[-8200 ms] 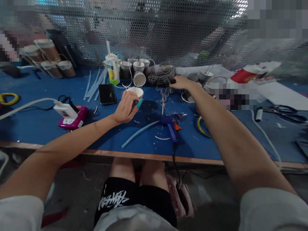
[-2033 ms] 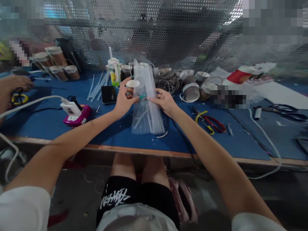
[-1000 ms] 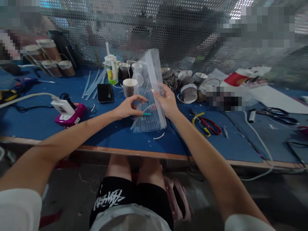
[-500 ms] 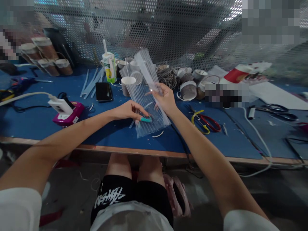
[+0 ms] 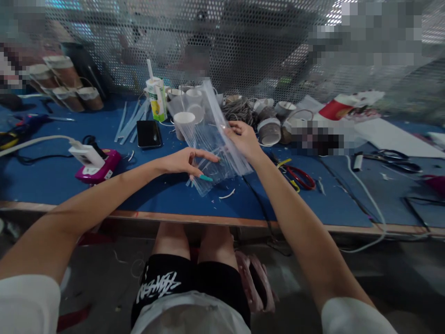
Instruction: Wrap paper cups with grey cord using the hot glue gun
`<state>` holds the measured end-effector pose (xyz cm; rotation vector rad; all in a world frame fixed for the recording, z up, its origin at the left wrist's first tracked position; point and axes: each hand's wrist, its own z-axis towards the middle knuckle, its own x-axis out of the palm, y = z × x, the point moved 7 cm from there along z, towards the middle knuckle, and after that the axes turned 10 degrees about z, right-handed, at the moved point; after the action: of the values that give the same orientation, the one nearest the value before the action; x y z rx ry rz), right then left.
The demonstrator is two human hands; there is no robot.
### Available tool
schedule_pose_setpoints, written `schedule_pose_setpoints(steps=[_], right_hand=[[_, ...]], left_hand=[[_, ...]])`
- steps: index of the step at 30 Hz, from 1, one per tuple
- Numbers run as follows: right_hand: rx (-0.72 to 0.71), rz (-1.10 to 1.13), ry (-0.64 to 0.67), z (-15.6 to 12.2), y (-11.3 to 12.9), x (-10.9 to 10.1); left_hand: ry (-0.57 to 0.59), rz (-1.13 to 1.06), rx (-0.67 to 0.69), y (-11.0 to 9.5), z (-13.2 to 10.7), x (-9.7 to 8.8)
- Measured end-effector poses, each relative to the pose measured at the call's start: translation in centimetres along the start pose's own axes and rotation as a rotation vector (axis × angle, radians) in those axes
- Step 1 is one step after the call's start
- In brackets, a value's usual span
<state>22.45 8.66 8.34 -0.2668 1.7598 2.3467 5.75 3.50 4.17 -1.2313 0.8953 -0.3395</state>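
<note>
A clear ribbed plastic sheet [image 5: 209, 139] slants over the blue table in the middle, its right side bunched into a folded band. My right hand [image 5: 243, 140] grips that band between thumb and fingers. At the sheet's lower left is my left hand [image 5: 187, 162], thumb and index finger apart, a long teal nail on the thumb. It lies against or just over the plastic; contact is hard to tell. Through the sheet shows a white-rimmed cup-like roll [image 5: 184, 120]. A small white curved scrap [image 5: 227, 194] lies below it.
Left of the sheet are a black phone [image 5: 149, 134], a drink carton [image 5: 157, 99] with a straw, translucent strips [image 5: 134, 121] and a purple power socket [image 5: 98, 167]. Right are red-and-yellow-handled pliers [image 5: 301, 177], a wire bundle [image 5: 239, 111] and black scissors [image 5: 396, 160]. A perforated metal screen [image 5: 167, 41] stands behind.
The plastic sheet has bunched together along its right side under my right hand. My left thumb and index finger have spread wider apart. The view has shifted slightly.
</note>
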Motion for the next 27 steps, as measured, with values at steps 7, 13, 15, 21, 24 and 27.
schedule_pose_setpoints(steps=[7, 13, 15, 21, 24, 27], right_hand=[[-0.168, -0.583, -0.16, -4.0, 5.6, -8.3], [0.254, -0.978, 0.092, -8.1, 0.5, -13.7], [0.326, -1.019, 0.21, -9.1, -1.5, -14.1], [0.39, -1.248, 0.09, -9.5, -2.5, -15.7], [0.513, -1.097, 0.081, -9.1, -3.0, -16.5], [0.615, -0.972, 0.118, -9.0, -3.4, -17.3]], left_hand=[[-0.152, 0.025, 0.085, -0.1, 0.1, -1.0], [-0.3, 0.01, 0.123, -0.5, -0.2, -1.5], [-0.309, 0.021, 0.113, -0.5, -0.3, -1.5], [-0.309, 0.022, 0.094, -0.7, -0.4, -1.5], [-0.343, 0.026, 0.086, -0.8, -0.5, -1.8], [-0.35, 0.024, 0.102, -1.1, -0.5, -2.0]])
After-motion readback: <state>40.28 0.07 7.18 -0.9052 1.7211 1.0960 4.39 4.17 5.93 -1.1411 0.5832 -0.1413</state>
